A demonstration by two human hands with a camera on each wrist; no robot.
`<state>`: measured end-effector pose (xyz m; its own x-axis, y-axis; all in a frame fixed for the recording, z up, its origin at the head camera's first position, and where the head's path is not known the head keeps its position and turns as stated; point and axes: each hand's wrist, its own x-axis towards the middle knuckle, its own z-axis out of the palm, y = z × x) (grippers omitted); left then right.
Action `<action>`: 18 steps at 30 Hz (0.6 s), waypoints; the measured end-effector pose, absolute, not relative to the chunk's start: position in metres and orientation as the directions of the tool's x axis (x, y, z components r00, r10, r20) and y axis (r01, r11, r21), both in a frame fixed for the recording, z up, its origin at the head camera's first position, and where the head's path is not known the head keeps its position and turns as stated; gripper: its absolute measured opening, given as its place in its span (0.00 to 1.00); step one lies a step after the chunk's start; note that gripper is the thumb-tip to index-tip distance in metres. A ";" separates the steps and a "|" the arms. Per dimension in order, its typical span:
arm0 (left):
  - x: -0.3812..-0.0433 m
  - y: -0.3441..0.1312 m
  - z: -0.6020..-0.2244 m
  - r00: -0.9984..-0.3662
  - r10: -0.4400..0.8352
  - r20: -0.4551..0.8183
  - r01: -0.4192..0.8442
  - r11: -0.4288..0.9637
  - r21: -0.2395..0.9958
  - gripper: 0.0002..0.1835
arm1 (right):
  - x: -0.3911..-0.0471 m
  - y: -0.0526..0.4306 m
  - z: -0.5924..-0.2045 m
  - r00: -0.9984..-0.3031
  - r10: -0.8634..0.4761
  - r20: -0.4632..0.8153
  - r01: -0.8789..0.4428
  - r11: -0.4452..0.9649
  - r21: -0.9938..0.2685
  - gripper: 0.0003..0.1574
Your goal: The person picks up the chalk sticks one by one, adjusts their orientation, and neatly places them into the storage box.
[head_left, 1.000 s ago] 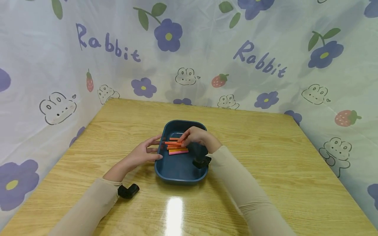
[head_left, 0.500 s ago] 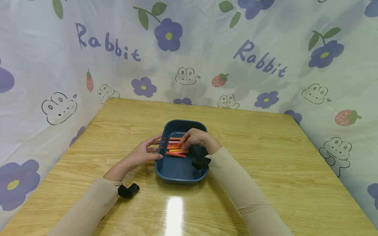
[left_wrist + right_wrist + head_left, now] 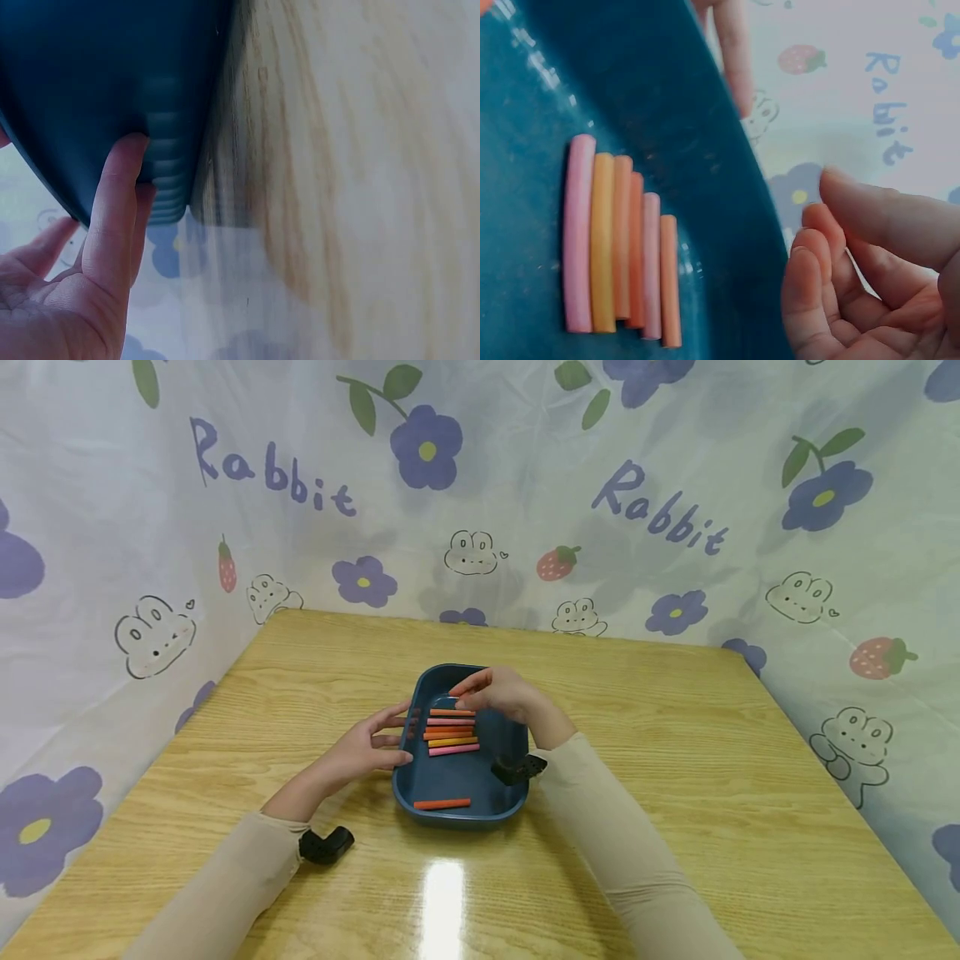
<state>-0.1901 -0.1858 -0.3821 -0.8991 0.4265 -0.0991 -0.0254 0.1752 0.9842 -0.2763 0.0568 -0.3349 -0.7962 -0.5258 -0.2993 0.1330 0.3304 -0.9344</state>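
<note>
A dark blue bin (image 3: 491,789) stands on the wooden table. Inside it, several chalk sticks (image 3: 452,732) in pink, yellow and orange lie side by side in a row; the right wrist view shows the chalk row (image 3: 619,244) close up. One orange-red chalk stick (image 3: 442,804) lies apart at the bin's near end. My left hand (image 3: 365,745) touches the bin's left side, its straight fingers (image 3: 112,202) against the outer wall. Over the far part of the bin, my right hand (image 3: 498,693) has its fingers loosely bent; nothing shows between thumb and fingertips in the right wrist view.
The wooden table (image 3: 675,735) extends around the bin. A white curtain (image 3: 510,460) printed with rabbits and purple flowers hangs behind it and along both sides. Black wrist cameras (image 3: 327,846) sit at both wrists.
The orange-red chalk stick has moved from beside the row to the near end of the bin. My right hand has moved from the row toward the far end. My left hand stays put.
</note>
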 end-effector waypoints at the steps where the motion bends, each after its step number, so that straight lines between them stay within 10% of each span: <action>1: -0.190 -0.186 -0.382 -0.899 0.427 -0.098 -0.024 0.175 0.984 0.44 | -0.276 0.058 -0.333 -0.800 -0.528 -0.285 0.133 0.308 -0.942 0.20; 18: -0.189 -0.185 -0.382 -0.906 0.413 -0.091 -0.014 0.185 0.983 0.44 | -0.253 0.085 -0.321 -0.892 -0.439 -0.105 0.039 0.157 -0.987 0.16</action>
<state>-0.1888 -0.1847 -0.3817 -0.9060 0.4133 -0.0909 -0.0142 0.1849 0.9827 -0.2533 0.0846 -0.3215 -0.8924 -0.4389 -0.1052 0.0391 0.1570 -0.9868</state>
